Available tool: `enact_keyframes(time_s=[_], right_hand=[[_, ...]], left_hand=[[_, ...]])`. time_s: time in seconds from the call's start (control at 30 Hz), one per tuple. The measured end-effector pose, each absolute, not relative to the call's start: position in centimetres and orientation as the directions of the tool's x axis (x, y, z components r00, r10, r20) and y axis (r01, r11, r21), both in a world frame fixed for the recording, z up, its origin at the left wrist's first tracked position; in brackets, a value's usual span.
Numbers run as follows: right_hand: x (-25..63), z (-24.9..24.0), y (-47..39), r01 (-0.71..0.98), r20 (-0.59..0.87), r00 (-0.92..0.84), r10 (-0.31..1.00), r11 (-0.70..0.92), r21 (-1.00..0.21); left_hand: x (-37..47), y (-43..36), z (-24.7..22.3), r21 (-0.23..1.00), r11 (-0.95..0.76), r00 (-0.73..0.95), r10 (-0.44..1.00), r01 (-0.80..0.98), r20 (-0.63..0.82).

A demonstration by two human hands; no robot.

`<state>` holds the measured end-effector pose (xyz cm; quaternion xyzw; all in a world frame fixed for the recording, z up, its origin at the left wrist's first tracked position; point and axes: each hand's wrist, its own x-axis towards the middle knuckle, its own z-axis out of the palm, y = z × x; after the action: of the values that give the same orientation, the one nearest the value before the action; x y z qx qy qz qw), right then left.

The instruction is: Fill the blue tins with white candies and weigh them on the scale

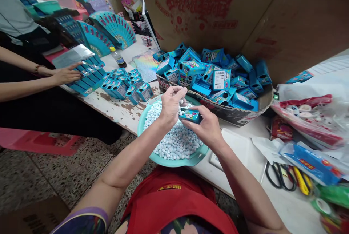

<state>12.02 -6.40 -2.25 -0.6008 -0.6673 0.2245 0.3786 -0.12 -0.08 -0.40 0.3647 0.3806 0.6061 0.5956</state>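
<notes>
Over a turquoise basin [200,159] heaped with small white candies [174,143], my two hands meet. My right hand [208,125] grips a small blue candy box [191,115], lying on its side with one end toward my left hand. Closed around several white candies, my left hand [171,106] is at that end of the box, and a few candies show between its fingers and the opening. Whether any candies are inside the box is hidden. Behind the basin, a cardboard box [242,119] is piled with blue candy boxes [191,67].
At left, a co-worker's hand [68,75] rests on a row of blue boxes. Several small boxes [117,87] stand nearby, with a yellow-capped bottle [118,57] behind them. Black-handled scissors [280,176], a yellow cutter [301,181] and plastic bags [313,114] lie at right.
</notes>
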Motion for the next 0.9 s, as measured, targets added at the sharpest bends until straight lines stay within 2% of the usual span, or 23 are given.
enact_keyframes(time_s=[0.43, 0.6, 0.77, 0.9], right_hand=[[12.0, -2.8, -6.9, 0.518, 0.365, 0.028, 0.930, 0.299, -0.801], [12.0, -3.0, -6.8, 0.476, 0.384, 0.099, 0.918, 0.295, -0.828], [11.8, -3.6, -6.8, 0.431, 0.362, 0.110, 0.926, 0.284, -0.857], [11.4, -3.9, -6.9, 0.420, 0.363, 0.107, 0.926, 0.288, -0.860]], left_hand=[[0.3, -0.7, 1.2, 0.875, 0.022, 0.046, 0.999, -0.484, 0.000], [0.2, -0.8, 2.2, 0.857, -0.054, -0.008, 0.998, -0.513, 0.058], [0.2, -0.6, 1.9, 0.864, -0.067, -0.031, 0.998, -0.499, 0.059], [0.4, -0.5, 1.2, 0.867, -0.128, -0.060, 0.992, -0.481, 0.114]])
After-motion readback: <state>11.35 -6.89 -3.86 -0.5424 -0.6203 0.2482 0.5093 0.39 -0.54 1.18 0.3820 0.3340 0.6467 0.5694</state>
